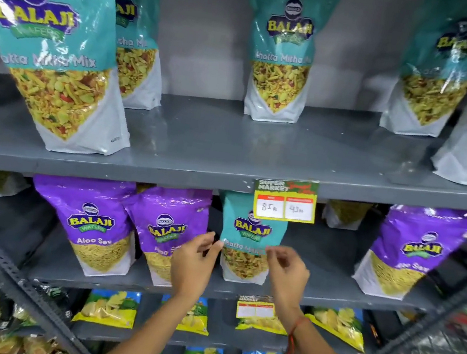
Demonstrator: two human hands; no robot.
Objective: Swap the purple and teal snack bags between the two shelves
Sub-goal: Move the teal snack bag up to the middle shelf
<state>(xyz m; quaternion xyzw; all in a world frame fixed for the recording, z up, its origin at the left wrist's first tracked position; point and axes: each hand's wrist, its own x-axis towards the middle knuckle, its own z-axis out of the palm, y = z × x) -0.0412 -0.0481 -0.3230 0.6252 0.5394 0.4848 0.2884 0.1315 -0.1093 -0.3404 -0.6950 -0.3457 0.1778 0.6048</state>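
Several teal snack bags stand on the upper grey shelf (229, 158): a big one at front left (56, 41), one at the back middle (283, 51), others at right (439, 70). On the lower shelf (315, 293) stand purple bags at left (93, 223), centre-left (168, 227) and right (414, 250). One teal bag (251, 233) stands between them. My left hand (193, 261) and right hand (287, 274) hover just in front of that teal bag, either side of it, fingers apart, holding nothing.
A price tag (284, 199) hangs from the upper shelf edge, covering the teal bag's top. Yellow-green chip packets (109, 306) fill the shelves below. Slanted metal braces (4, 261) cross at left and right. A bare stretch of upper shelf lies between the teal bags.
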